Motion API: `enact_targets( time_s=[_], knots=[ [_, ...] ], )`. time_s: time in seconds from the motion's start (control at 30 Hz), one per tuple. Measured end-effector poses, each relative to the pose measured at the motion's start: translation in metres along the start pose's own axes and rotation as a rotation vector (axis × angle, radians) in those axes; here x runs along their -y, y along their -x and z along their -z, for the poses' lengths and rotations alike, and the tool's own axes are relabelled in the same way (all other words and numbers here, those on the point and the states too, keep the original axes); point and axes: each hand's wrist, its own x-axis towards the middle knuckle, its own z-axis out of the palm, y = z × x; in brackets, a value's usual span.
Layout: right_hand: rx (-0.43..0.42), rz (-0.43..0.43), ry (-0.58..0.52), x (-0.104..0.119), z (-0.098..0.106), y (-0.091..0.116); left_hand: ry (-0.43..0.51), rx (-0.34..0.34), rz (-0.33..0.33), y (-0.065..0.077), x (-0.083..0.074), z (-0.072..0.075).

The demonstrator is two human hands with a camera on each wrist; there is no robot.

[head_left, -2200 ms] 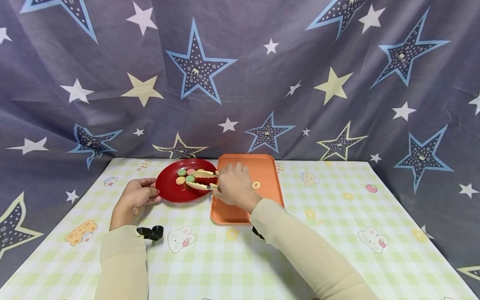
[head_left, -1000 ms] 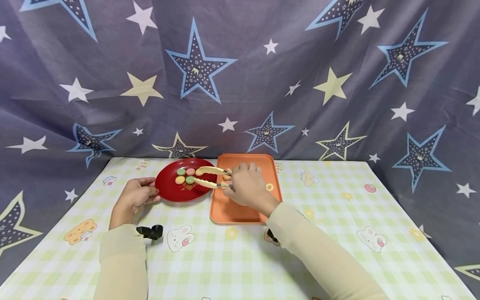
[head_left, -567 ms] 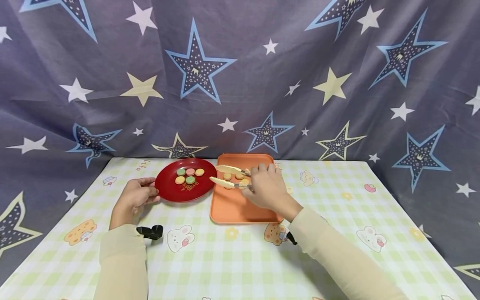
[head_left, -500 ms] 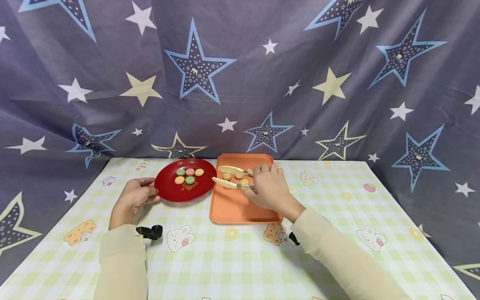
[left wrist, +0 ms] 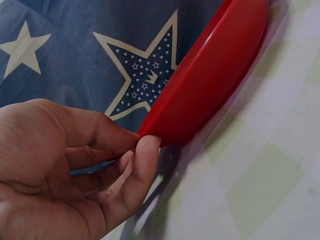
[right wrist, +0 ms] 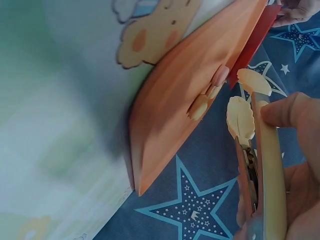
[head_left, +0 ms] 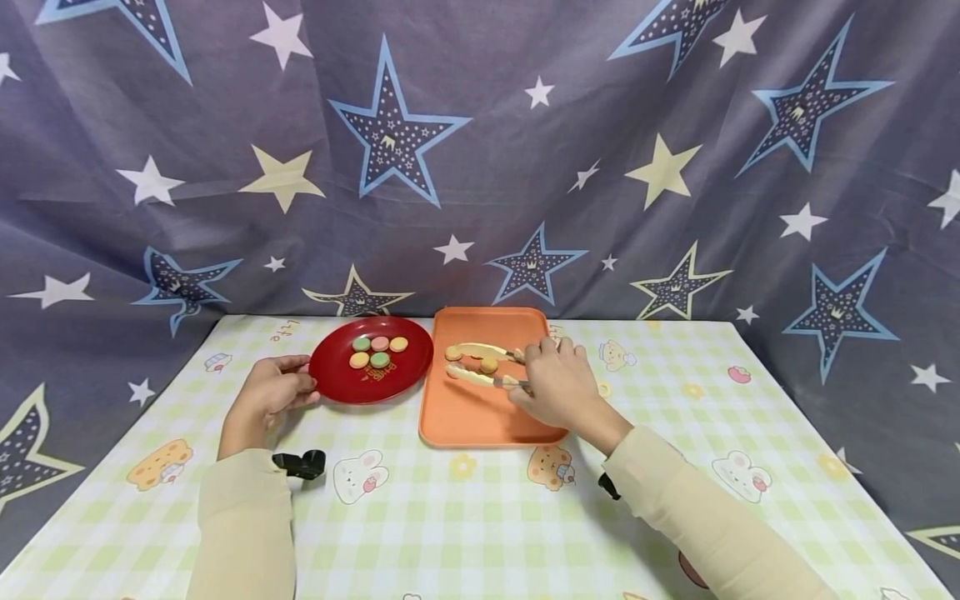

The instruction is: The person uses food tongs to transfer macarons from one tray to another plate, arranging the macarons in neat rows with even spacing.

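My left hand pinches the near-left rim of a red plate between thumb and fingers; the left wrist view shows the fingertips on its edge. On the plate lie several macarons, green, pink and yellow. My right hand grips a pair of cream-coloured tongs over an orange tray. The tong ends stand apart, above a few macarons on the tray. In the right wrist view the tongs hold nothing and hang apart from the tray's macarons.
The plate and tray stand side by side at the back of a table covered with a green checked cloth. A dark star-patterned curtain hangs directly behind the table's back edge.
My right hand has drawn the tongs from over the plate rightward to over the tray; their ends no longer cover the yellow macaron on the plate. My left hand has stayed at the rim.
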Motion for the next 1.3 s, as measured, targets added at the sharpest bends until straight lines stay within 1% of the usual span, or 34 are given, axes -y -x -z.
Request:
enact_targets(
  time_s=[0.2, 0.37, 0.57, 0.7, 0.97, 1.3],
  knots=[
    [0.011, 0.004, 0.003, -0.001, -0.003, 0.002, -0.003, -0.003, 0.004, 0.000, 0.000, 0.000],
    [0.049, -0.002, 0.014, -0.001, -0.008, 0.000, -0.007, -0.001, 0.002, 0.000, 0.000, 0.000],
    [0.070, -0.012, 0.039, 0.001, -0.012, -0.003, -0.032, 0.015, -0.003, 0.001, -0.001, 0.001],
    [0.077, -0.016, 0.032, 0.001, -0.013, -0.003, -0.024, 0.025, -0.007, 0.002, -0.001, 0.001],
    [0.060, -0.006, 0.013, 0.002, -0.013, -0.001, -0.015, 0.043, -0.016, 0.001, 0.000, 0.003],
    [0.042, 0.000, 0.016, 0.002, -0.013, 0.000, -0.023, 0.028, -0.010, 0.001, -0.001, 0.002]
  ],
)
